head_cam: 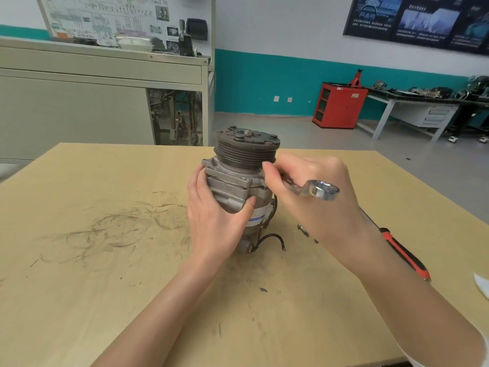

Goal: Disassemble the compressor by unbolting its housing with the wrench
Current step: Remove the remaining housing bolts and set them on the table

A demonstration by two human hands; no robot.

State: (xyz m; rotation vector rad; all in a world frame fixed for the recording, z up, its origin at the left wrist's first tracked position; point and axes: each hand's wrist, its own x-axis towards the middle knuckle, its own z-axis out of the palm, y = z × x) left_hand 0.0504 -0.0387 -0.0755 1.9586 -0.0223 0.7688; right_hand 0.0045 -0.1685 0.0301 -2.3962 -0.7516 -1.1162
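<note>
A grey metal compressor with a dark ribbed pulley on top stands upright in the middle of the tan table. My left hand wraps round its housing from the left, thumb across the front. My right hand grips a shiny steel wrench beside the housing's right shoulder. The wrench's ring end sticks out toward me, and its far end is hidden behind my fingers and the housing. A black wire trails from the compressor's base.
A loose bolt lies on the table right of the compressor. A tool with a red and black handle lies partly under my right forearm. Dark scuff marks cover the table's left half. A beige cabinet, a red cabinet and a workbench stand behind.
</note>
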